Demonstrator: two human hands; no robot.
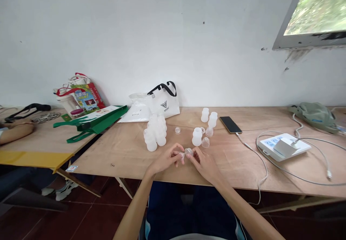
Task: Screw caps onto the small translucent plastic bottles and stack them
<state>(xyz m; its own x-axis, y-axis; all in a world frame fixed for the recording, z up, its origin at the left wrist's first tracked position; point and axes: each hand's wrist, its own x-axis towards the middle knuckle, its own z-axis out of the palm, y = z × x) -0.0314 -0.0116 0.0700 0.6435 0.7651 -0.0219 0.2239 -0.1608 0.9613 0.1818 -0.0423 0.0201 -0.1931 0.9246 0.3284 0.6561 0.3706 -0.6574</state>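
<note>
My left hand pinches a small clear plastic piece, its exact kind unclear. Close beside it, my right hand grips a clear domed cap. Both are just over the table near its front edge, and the two pieces are almost touching. Beyond my right hand stand a frosted white bottle, a clear cap and another clear cap. A small clear round part lies farther back. To the left, several frosted bottles stand in a tight cluster.
Two more white bottles stand farther back. A phone with a cable lies right, then a white box and a grey-green cloth item. Bags lean at the wall. Another person's arm rests far left.
</note>
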